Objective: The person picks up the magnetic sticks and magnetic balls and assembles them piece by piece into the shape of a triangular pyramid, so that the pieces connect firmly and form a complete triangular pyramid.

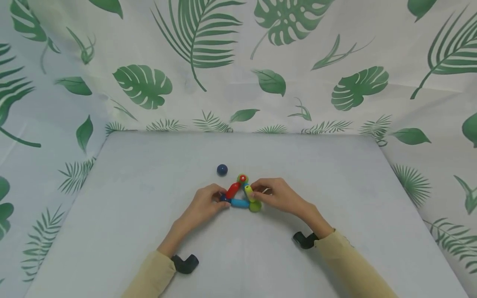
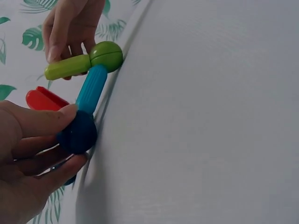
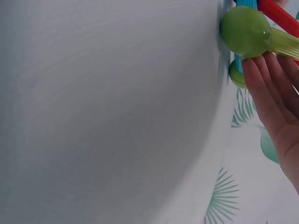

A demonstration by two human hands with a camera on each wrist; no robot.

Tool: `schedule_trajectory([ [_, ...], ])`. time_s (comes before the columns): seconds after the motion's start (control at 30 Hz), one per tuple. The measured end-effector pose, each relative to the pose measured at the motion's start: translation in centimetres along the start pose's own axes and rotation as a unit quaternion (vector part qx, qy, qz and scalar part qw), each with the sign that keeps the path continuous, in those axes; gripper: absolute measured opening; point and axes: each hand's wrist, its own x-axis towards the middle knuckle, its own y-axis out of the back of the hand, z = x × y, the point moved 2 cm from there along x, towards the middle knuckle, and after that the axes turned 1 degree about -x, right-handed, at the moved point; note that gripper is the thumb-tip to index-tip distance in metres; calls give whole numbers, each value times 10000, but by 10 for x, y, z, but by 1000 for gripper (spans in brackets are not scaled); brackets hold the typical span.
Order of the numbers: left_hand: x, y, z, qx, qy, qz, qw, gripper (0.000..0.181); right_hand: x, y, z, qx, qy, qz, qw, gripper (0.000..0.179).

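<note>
A small frame of coloured magnetic sticks and balls stands on the white table. At its left corner my left hand (image 1: 203,203) pinches a dark blue ball (image 2: 79,133) between thumb and fingers. A light blue stick (image 1: 239,203) joins that ball to a green ball (image 1: 255,206) at the right corner. My right hand (image 1: 277,193) holds a yellow-green stick (image 2: 67,67) that rises from the green ball. One red stick (image 1: 233,190) leans up from the blue ball's side. At the back, a red stick end (image 1: 243,178) shows over another green ball (image 3: 236,74).
A loose dark blue ball (image 1: 222,169) lies behind the frame, to its left. Black curved wrist pieces (image 1: 185,264) sit under both sleeves. A leaf-print cloth (image 1: 238,82) borders the white table (image 1: 238,256) at back and sides.
</note>
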Motion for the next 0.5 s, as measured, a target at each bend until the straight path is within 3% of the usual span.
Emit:
schedule_trajectory([
  [0.27, 11, 0, 6, 206, 41, -37, 9998, 37, -5, -2, 7, 179, -172, -58, 9997, 33],
  [0.5, 24, -2, 10, 536, -311, 41, 9981, 35, -11, -5, 8, 324, -302, -23, 9990, 36],
])
